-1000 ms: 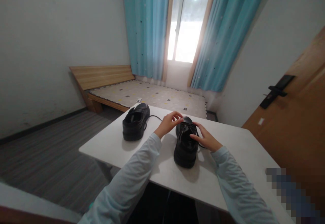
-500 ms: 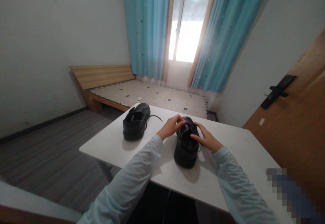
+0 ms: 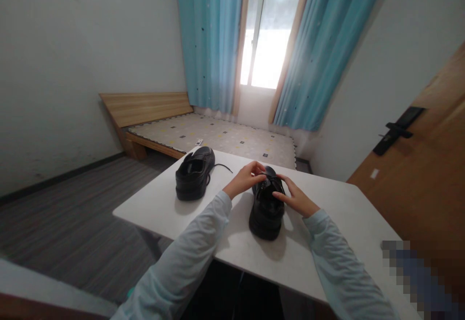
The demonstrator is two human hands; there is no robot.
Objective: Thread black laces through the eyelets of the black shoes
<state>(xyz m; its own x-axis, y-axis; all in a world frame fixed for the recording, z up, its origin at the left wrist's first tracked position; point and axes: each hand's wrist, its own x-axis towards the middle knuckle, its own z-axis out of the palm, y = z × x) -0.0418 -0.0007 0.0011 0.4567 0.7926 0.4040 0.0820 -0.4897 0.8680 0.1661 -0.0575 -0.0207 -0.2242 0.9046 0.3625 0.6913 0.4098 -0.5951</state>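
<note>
A black lace-up shoe (image 3: 267, 218) stands upright on the white table (image 3: 225, 233), its heel toward me. At its left upper edge my left hand (image 3: 247, 178) is closed in a pinch, apparently on the shoelace near the eyelets. My right hand (image 3: 296, 196) grips the shoe from the right, thumb at the opening by the tongue and fingers on the far side of the upper. Farther left, a second black shoe (image 3: 192, 184) sits untouched, with a loose shoelace (image 3: 223, 166) trailing to the right. The fingertips are partly hidden against the dark shoe.
Behind the table is a bed (image 3: 225, 138) with a patterned mattress and a wooden headboard (image 3: 148, 107). Blue curtains (image 3: 214, 44) flank the window. A wooden door (image 3: 410, 184) with a black handle stands on the right. A pixelated patch covers the table's right corner.
My left hand has shifted slightly, its fingers moving a little at the lacing. The right hand and both shoes stay in place.
</note>
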